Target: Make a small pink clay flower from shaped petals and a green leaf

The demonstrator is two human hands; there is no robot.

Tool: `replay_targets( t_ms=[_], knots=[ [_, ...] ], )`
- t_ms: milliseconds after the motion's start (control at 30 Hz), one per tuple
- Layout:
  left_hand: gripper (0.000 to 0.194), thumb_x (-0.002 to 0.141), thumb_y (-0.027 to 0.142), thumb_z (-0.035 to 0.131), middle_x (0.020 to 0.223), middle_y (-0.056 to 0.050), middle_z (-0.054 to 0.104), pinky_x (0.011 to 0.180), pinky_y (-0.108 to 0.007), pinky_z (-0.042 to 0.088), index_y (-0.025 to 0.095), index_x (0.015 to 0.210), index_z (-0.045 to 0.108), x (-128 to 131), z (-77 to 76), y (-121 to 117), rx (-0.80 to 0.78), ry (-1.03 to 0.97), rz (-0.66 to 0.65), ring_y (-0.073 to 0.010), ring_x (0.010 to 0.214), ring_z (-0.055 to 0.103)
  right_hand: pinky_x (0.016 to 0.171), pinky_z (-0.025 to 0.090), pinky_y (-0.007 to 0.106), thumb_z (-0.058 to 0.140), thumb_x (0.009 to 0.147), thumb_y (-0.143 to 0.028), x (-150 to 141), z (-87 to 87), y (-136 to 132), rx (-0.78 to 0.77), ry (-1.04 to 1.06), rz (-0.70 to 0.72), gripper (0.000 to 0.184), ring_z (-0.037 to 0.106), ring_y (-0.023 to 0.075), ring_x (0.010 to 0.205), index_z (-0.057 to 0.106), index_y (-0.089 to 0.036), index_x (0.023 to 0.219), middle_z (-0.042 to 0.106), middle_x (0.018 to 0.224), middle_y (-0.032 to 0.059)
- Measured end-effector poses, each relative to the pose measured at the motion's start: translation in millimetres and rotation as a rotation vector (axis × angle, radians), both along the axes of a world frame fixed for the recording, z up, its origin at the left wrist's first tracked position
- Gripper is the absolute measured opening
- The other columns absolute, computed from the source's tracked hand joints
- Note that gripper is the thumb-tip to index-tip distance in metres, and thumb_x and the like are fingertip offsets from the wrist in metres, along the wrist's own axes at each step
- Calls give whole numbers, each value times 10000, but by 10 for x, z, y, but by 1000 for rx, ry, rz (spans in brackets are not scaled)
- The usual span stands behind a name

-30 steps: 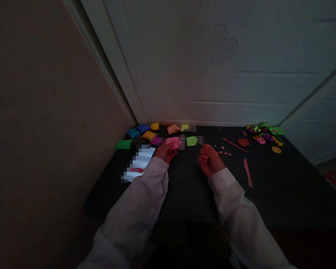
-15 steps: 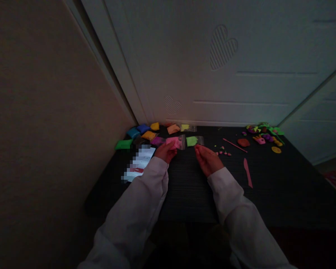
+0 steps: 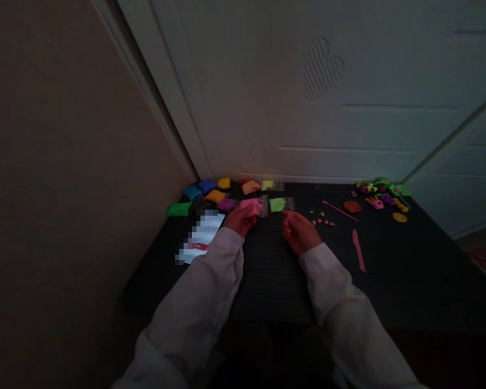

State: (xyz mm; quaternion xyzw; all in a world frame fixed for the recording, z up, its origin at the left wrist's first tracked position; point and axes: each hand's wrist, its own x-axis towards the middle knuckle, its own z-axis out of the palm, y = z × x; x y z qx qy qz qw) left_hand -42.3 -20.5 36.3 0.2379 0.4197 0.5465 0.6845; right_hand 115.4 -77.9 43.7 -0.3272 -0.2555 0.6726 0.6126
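Note:
Low over the dark table, my left hand (image 3: 241, 220) is closed on a clear zip bag of pink clay (image 3: 251, 206). My right hand (image 3: 300, 231) is closed with thumb and fingertips pinched together; whatever sits between them is too small and dark to make out. Just beyond it lies a zip bag of light green clay (image 3: 278, 205). Several small pink and green clay bits (image 3: 323, 221) are scattered to the right of that hand. Farther right are a thin pink stick (image 3: 340, 210) and a pink plastic knife (image 3: 358, 250).
Several bags of coloured clay, among them a blue one (image 3: 207, 186), line the back left. A lit phone screen (image 3: 204, 235) lies by my left forearm. At the back right are small clay figures (image 3: 383, 189), a red lump (image 3: 352, 206) and a yellow disc (image 3: 399, 217). A white panel (image 3: 308, 129) rises behind.
My right hand's fingers have curled in a little and the hand has turned slightly. The left hand and the bag of pink clay stay where they were.

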Motion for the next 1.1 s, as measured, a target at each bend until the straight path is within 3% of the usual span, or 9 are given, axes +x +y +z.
replay_targets(
  t_ms=[100, 233, 467, 733, 900, 1100],
  knots=[
    [161, 602, 185, 651, 480, 7, 571, 426, -198, 432, 131, 703, 537, -4, -10, 10, -6, 9, -7, -96, 417, 536, 374, 354, 129, 674, 592, -269, -7, 2, 8, 15, -40, -35, 189, 434, 14, 400, 552, -185, 709, 527, 508, -77],
    [181, 592, 193, 660, 480, 9, 569, 419, -197, 427, 131, 711, 538, 1, -13, 16, -3, 15, -23, -96, 413, 533, 468, 429, 151, 697, 550, -246, -26, -7, 7, 2, -147, -43, 213, 546, 45, 521, 560, -174, 697, 616, 624, -31],
    [173, 595, 199, 657, 471, 13, 559, 424, -190, 423, 127, 694, 536, 16, 15, -2, 24, 35, -45, -85, 405, 522, 522, 453, 212, 600, 635, -372, -41, -99, 35, 72, -374, -45, 269, 565, 77, 559, 577, -189, 831, 626, 676, -6],
    [235, 522, 187, 697, 550, -32, 599, 417, -207, 409, 90, 702, 581, 99, 27, -46, 110, 134, -84, -96, 435, 525, 579, 406, 251, 554, 670, -325, -14, -90, 8, 190, -903, -123, 167, 511, 103, 590, 583, -205, 783, 581, 656, -14],
    [241, 514, 228, 698, 537, 1, 582, 420, -189, 386, 107, 680, 571, 65, 18, -17, 176, 198, 47, -75, 436, 507, 685, 373, 301, 569, 656, -235, -34, -168, -39, 297, -1261, -47, 167, 506, 140, 661, 591, -231, 822, 596, 689, -1],
    [256, 516, 270, 692, 532, -8, 579, 419, -199, 384, 104, 674, 578, 62, 13, -28, 204, 259, 31, -77, 424, 492, 816, 312, 361, 556, 679, -270, -54, -142, -80, 406, -1455, 18, 105, 472, 202, 864, 638, -215, 717, 599, 855, 60]
  ],
)
